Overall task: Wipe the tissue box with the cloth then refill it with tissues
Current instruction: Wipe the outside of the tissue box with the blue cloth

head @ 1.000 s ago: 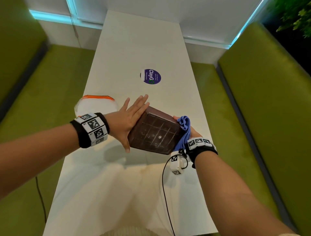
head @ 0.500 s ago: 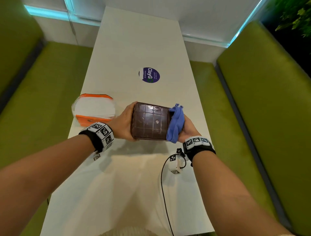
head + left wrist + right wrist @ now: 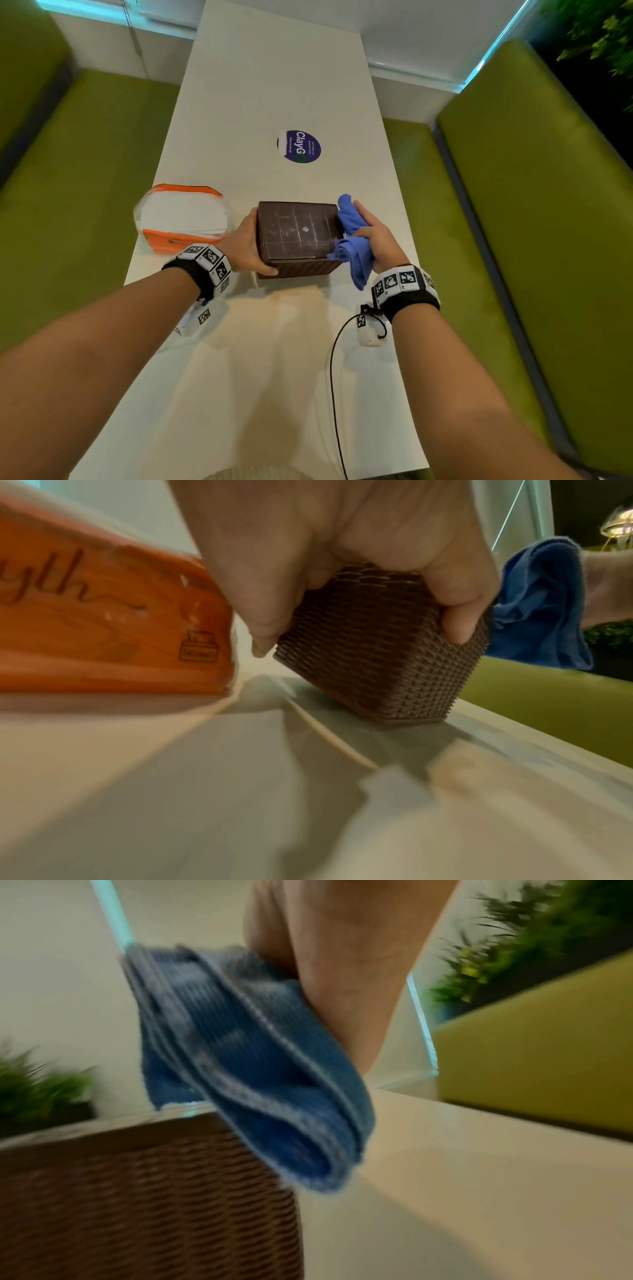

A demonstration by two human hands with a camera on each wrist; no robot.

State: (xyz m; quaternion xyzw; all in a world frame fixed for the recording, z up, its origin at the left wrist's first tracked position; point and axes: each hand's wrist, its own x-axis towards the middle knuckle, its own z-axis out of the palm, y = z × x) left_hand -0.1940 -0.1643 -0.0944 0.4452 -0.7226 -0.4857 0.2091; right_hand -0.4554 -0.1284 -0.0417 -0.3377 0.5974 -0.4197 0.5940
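Note:
A brown woven tissue box (image 3: 296, 236) (image 3: 373, 653) (image 3: 143, 1199) sits on the white table (image 3: 267, 359), its gridded face with a small hole turned up. My left hand (image 3: 245, 245) (image 3: 342, 561) grips its left end, thumb on the near side. My right hand (image 3: 376, 236) (image 3: 342, 961) holds a bunched blue cloth (image 3: 354, 240) (image 3: 541, 610) (image 3: 250, 1069) against the box's right end; part of the cloth hangs down past the near corner. An orange pack of white tissues (image 3: 183, 219) (image 3: 103, 610) lies just left of the box.
A round purple sticker (image 3: 299, 146) is on the table beyond the box. Green benches (image 3: 531, 222) flank both long sides. A small white device on a black cable (image 3: 368, 330) lies near my right wrist. Plants (image 3: 603, 31) stand at the far right.
The box was tilted on an edge under my flat left palm; now it sits level and my left hand grips its end. The cloth moved from the far right corner along the right end.

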